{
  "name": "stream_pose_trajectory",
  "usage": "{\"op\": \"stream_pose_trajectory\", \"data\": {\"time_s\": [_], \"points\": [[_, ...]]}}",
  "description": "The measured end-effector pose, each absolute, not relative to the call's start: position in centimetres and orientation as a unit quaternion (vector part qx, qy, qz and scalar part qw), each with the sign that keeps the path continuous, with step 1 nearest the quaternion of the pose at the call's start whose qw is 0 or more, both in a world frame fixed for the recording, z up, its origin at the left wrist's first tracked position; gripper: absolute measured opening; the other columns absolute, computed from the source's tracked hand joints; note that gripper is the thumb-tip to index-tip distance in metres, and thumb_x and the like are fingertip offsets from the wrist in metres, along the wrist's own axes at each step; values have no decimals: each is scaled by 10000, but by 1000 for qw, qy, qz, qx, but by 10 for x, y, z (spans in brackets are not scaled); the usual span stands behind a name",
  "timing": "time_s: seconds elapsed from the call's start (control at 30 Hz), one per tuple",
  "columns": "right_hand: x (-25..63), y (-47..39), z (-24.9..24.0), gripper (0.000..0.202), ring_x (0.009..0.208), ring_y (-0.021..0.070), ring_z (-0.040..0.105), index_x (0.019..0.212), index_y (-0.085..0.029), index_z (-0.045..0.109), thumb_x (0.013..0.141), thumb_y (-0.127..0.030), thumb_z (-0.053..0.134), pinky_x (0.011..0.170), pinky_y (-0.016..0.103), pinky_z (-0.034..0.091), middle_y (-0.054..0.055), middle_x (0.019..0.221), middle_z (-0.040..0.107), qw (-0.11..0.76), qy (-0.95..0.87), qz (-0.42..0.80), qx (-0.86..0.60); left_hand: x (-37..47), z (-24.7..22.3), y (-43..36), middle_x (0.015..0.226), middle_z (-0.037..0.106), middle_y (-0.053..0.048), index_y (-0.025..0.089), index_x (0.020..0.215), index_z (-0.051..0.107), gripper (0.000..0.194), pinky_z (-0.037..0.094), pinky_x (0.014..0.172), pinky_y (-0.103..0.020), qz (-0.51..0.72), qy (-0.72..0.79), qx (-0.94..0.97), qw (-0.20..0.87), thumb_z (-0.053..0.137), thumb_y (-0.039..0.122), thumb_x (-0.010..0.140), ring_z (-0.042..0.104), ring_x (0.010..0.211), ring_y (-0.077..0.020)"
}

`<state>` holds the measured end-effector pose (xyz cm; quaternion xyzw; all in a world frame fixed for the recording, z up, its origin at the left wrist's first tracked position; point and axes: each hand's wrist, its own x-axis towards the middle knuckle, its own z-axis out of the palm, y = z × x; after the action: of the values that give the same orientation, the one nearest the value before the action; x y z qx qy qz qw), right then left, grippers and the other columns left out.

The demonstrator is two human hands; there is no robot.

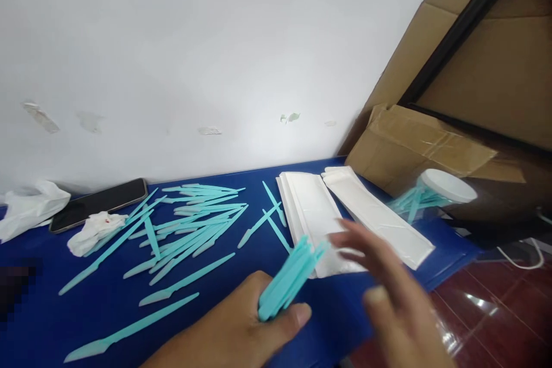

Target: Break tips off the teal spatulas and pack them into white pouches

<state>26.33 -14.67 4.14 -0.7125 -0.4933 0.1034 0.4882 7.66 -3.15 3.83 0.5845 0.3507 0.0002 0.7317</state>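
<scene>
My left hand (241, 322) is closed round a bundle of turquoise eyebrow razors (287, 284), held above the near part of the table. Their upper ends lean toward my right hand (388, 293). That hand is blurred, its fingers apart, close to the tips of the bundle with nothing visible in it. More of the same slim razors, with pale blade ends, lie in a loose heap (190, 224) to the left. A few others lie crossed (267, 215) beside a stack of white packets (313, 201).
Another white packet (379, 215) lies right of the stack. A clear tub with a white lid (448, 185), holding turquoise razors, lies tipped by a cardboard box (414, 138). A phone (103, 202) and crumpled tissues (97, 230) are at left. A white wall (215, 57) bounds the blue table.
</scene>
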Motion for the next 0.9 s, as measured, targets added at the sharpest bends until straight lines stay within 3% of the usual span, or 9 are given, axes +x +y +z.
{"op": "stream_pose_trajectory", "data": {"time_s": [0.1, 0.23, 0.33, 0.57, 0.73, 0.9], "points": [[327, -151, 42, 372, 1119, 304, 646, 1128, -338, 676, 895, -582, 519, 863, 400, 545, 35, 1177, 708, 399, -409, -61, -819, 65, 33, -28, 478, 432, 103, 210, 964, 514, 480, 365, 459, -211, -38, 361, 588, 723, 552, 673, 843, 380, 429, -92], [402, -144, 8, 527, 1261, 324, 547, 1309, -229, 575, 933, -575, 445, 1082, 462, 412, 100, 1320, 635, 205, -488, -98, -843, 47, 20, -26, 460, 402, 123, 215, 990, 493, 577, 367, 463, -216, 22, 410, 544, 732, 552, 754, 792, 368, 393, -84], [426, -141, -24, 660, 1283, 364, 526, 1426, -186, 452, 927, -617, 419, 1078, 503, 410, 146, 1403, 567, 119, -496, -93, -855, 35, 7, -25, 418, 384, 123, 222, 901, 497, 552, 362, 454, -226, 63, 410, 517, 749, 588, 752, 774, 370, 363, -87], [424, -141, -29, 622, 1192, 373, 600, 1403, -226, 467, 933, -629, 415, 966, 472, 471, 156, 1290, 643, 117, -462, -65, -877, 27, -3, -21, 407, 345, 95, 208, 562, 409, 586, 357, 444, -228, 121, 379, 518, 758, 589, 706, 814, 345, 345, -61], [419, -140, -27, 613, 1254, 356, 555, 1353, -191, 519, 924, -624, 457, 1032, 452, 411, 180, 1331, 601, 140, -458, -64, -876, 26, -9, -21, 402, 342, 90, 198, 523, 405, 615, 373, 454, -225, 109, 385, 510, 761, 601, 713, 796, 371, 351, -62], [411, -140, -25, 622, 1208, 352, 582, 1399, -221, 482, 931, -626, 426, 955, 454, 455, 177, 1361, 567, 114, -417, -84, -898, 27, -12, -22, 417, 367, 94, 206, 573, 424, 574, 377, 456, -227, 118, 384, 516, 757, 593, 696, 819, 377, 353, -63]]}}
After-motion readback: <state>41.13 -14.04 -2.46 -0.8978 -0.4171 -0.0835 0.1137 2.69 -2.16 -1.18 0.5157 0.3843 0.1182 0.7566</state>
